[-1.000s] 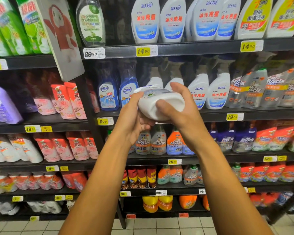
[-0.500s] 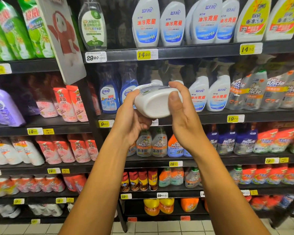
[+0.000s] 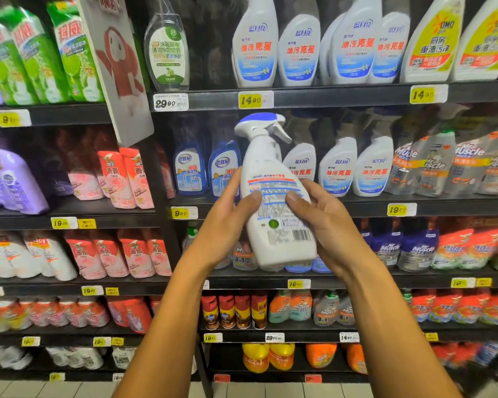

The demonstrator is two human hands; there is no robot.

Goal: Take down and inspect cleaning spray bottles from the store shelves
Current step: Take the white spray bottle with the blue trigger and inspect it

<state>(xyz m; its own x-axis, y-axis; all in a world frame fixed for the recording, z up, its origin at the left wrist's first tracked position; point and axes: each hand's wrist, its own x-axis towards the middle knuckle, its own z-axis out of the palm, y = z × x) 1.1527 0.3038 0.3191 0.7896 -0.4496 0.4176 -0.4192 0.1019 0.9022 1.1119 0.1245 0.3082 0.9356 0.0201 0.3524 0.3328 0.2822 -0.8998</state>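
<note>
Black shelves [image 3: 314,99] packed with cleaning products fill the aisle above a pale tiled floor [image 3: 270,390]. In front of the middle shelf, a white spray bottle [image 3: 276,214] stands upright, back label toward the camera. The left hand [image 3: 227,222] and right hand [image 3: 325,225] clasp its sides, fingers wrapped behind, thumbs pressed on the label. With nothing underneath, a loosened hold could probably let it slip to the floor.

2 bare forearms show, sleeveless up to the frame's lower edge. The left hand [image 3: 227,222] and right hand [image 3: 325,225] wear no gloves, rings or watch.
</note>
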